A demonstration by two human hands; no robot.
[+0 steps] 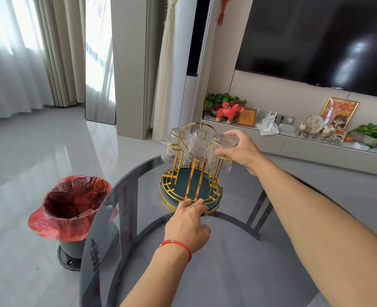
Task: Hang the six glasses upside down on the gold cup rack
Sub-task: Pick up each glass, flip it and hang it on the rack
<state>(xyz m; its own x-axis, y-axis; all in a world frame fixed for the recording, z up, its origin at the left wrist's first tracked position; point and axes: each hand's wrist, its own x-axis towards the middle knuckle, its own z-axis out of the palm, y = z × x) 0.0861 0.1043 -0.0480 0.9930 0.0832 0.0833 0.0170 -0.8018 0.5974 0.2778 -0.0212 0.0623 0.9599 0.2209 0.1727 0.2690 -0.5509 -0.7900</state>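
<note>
On the smoked-glass table [238,262] stands the gold rack [192,173] with its green tray base, ribbed glasses hanging upside down from its arms. At least three show: one at the left [174,145], one in the middle [199,144], one at the right [224,151]. Right hand [241,149] is curled round the right glass, fingers on its upturned base. Left hand [188,224], with a red string at the wrist, lies flat, fingertips [194,203] pressing the rack's near rim. A bin [71,209] with a red liner sits on the floor at the left
</note>
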